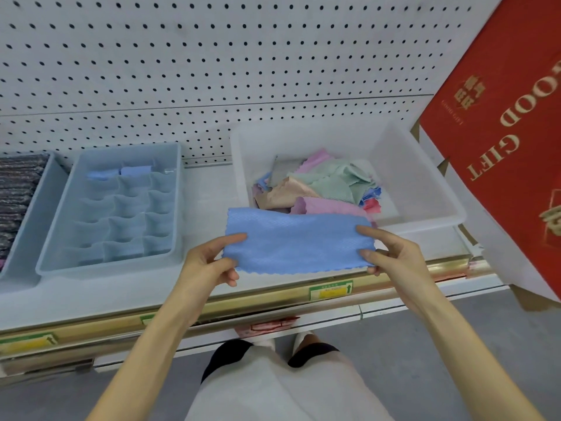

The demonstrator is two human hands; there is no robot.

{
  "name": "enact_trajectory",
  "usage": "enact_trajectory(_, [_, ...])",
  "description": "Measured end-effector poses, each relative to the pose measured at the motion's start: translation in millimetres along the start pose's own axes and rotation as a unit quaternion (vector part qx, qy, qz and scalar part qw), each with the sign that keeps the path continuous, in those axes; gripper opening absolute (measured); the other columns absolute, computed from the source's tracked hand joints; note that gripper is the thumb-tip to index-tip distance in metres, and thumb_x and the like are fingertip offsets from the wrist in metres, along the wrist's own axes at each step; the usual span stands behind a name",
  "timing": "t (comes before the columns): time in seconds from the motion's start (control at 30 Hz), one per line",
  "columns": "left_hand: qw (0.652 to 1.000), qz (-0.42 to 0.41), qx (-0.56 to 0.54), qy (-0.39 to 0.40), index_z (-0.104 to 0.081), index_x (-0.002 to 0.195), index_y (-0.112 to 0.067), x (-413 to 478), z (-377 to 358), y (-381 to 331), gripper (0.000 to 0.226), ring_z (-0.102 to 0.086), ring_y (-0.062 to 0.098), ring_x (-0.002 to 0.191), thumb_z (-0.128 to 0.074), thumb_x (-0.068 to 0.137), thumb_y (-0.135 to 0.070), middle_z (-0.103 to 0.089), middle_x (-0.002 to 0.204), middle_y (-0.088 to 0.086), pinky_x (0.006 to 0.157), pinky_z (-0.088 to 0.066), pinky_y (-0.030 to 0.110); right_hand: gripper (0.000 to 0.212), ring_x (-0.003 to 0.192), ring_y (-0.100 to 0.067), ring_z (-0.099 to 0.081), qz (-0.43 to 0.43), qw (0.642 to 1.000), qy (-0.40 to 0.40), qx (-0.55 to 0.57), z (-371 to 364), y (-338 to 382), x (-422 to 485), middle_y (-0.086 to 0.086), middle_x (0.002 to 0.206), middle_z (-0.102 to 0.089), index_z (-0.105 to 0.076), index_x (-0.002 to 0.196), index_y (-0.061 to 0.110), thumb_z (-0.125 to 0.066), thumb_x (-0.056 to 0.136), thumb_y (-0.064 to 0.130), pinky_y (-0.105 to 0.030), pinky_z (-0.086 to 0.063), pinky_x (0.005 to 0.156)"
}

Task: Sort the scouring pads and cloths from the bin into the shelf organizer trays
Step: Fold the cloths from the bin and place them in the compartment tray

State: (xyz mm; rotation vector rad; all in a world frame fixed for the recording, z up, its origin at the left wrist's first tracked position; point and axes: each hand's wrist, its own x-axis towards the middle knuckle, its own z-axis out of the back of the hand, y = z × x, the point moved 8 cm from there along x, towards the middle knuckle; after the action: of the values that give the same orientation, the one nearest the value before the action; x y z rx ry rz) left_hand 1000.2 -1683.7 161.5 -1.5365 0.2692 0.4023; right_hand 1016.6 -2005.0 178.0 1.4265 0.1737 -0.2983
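Left hand and right hand are pinching opposite ends of the blue cloth, stretching it flat between them. White bin of cloths is sitting just beyond the right hand; organizer tray beyond the left hand, leftward.

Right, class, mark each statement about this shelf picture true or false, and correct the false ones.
1. The left hand and the right hand both hold the blue cloth. True.
2. The divided tray stands to the left of the white bin. True.
3. The white bin is empty. False: it holds a heap of cloths, pink, green and peach.
4. Every compartment of the divided tray is full. False: folded blue cloths show only in its back row; the others look empty.
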Motion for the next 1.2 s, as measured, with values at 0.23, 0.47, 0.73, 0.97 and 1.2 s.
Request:
enact_trajectory(0.23, [0.999, -0.034, 0.012, -0.039, -0.074, 0.101, -0.014, 0, 5, -8, 0.022, -0.062, 0.013, 0.057, -0.054, 0.096, -0.006, -0.067, 0.083, 0.001, 0.06, -0.055, 0.021, 0.033, 0.055, -0.006, -0.055, 0.05, 0.998, 0.008, -0.031, -2, 6, -1, 0.003, 0.106, -0.066, -0.072, 0.093, 0.017, -0.064, 0.081, -0.013, -0.016, -0.05, 0.054])
enact_trajectory(0.47, [0.988, -0.073, 0.121, 0.054, -0.078, 0.091, -0.024, 3, 16, -15, 0.052, -0.064, -0.003, 0.082, -0.046, 0.09, 0.016, -0.074, 0.09, -0.016, 0.079, -0.048, 0.01, 0.028, 0.057, -0.006, -0.055, 0.085, 0.994, 0.04, -0.061, 6, 12, 8, 0.006, 0.087, -0.072, -0.074, 0.087, 0.019, -0.062, 0.086, -0.006, -0.014, -0.047, 0.06])
enact_trajectory(0.73, [0.954, -0.186, 0.233, 0.025, -0.072, 0.085, -0.049, 10, 25, -22, 0.064, -0.062, -0.001, 0.103, -0.066, 0.081, 0.014, -0.071, 0.098, -0.023, 0.097, -0.042, 0.013, 0.058, 0.075, -0.002, -0.061, 0.1, 0.971, 0.121, -0.178, 6, 15, 12, 0.025, 0.096, -0.069, -0.072, 0.096, 0.021, -0.05, 0.077, -0.028, -0.011, -0.048, 0.073])
enact_trajectory(0.97, [0.951, -0.212, 0.225, -0.001, -0.07, 0.08, -0.056, 12, 26, -21, 0.068, -0.065, -0.005, 0.094, -0.065, 0.083, 0.011, -0.071, 0.094, -0.025, 0.089, -0.042, 0.007, 0.056, 0.076, 0.0, -0.061, 0.141, 0.973, 0.041, -0.18, 8, 17, 13, 0.026, 0.082, -0.07, -0.072, 0.086, 0.025, -0.058, 0.07, -0.026, -0.008, -0.047, 0.076])
enact_trajectory(1.2, [0.959, -0.192, 0.207, -0.006, -0.07, 0.074, -0.057, 12, 24, -28, 0.066, -0.064, -0.011, 0.086, -0.068, 0.081, 0.009, -0.069, 0.082, -0.033, 0.082, -0.041, 0.002, 0.056, 0.066, -0.008, -0.059, 0.154, 0.977, 0.023, -0.145, 5, 24, 15, 0.021, 0.07, -0.069, -0.074, 0.066, 0.043, -0.072, 0.073, -0.013, -0.008, -0.045, 0.068])
